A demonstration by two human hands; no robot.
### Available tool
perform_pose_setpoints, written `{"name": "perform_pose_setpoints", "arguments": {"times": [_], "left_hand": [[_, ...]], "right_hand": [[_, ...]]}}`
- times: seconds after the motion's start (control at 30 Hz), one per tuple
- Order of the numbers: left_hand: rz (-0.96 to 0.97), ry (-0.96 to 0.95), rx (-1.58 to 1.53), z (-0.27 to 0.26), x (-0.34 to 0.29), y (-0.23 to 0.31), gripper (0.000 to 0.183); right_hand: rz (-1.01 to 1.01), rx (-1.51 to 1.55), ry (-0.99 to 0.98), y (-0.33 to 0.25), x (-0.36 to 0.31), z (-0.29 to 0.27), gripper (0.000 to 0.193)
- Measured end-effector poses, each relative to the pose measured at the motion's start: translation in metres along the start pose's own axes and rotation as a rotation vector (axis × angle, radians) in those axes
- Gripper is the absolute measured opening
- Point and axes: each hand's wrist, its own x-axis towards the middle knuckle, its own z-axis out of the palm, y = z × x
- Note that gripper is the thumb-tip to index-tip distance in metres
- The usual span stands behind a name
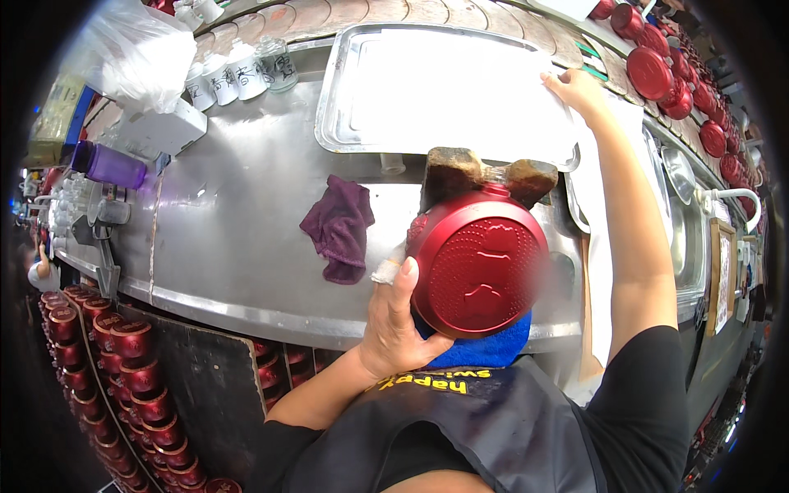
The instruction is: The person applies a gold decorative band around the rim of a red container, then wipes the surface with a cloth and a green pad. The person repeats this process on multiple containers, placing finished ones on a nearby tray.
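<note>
A round, flat-sided red bottle (481, 267) with raised dots and relief lines is tilted over the bench's front edge. Its neck lies in the gap of a worn brown two-block rest (452, 174). My left hand (394, 329) grips the bottle's left side, thumb up along it, with white wrapping on one finger. Beneath the bottle is a blue cloth (493, 345). My right hand (579, 90) reaches to the far right of a shallow metal tray (329, 123). Its fingers pinch the edge of a glaring white sheet (444, 90); surface detail is washed out.
A purple rag (339, 230) lies on the metal bench (238, 189). Small bottles (242, 72), a purple cup (115, 166) and a plastic bag (131, 49) stand farther left. Red bottles (649, 72) line the far right; stacked red pieces (140, 374) stand lower left.
</note>
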Motion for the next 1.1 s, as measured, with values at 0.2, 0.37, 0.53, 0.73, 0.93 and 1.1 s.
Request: {"name": "perform_pose_setpoints", "arguments": {"times": [0.2,0.37,0.53,0.73,0.93,1.1], "left_hand": [[-0.042,-0.015,-0.019,0.0,-0.005,0.0,0.121],[-0.021,-0.013,-0.048,0.002,-0.002,0.0,0.119],[-0.014,-0.008,0.023,0.002,-0.001,0.005,0.119],[-0.012,0.02,0.067,0.004,-0.004,0.005,0.12],[-0.024,0.003,0.175,-0.001,-0.003,0.01,0.12],[0.001,0.002,0.278,-0.008,0.003,0.018,0.114]], "right_hand": [[-0.292,0.097,0.362,0.032,0.018,0.01,0.034],[-0.187,0.064,0.441,0.109,-0.002,0.01,0.027],[-0.049,-0.13,0.286,0.155,-0.04,0.033,0.021],[-0.525,0.067,0.456,0.099,-0.078,-0.041,0.012],[-0.71,0.395,0.221,0.006,-0.186,-0.142,0.01],[-0.953,0.716,-0.042,-0.06,-0.24,-0.171,0.009]]}}
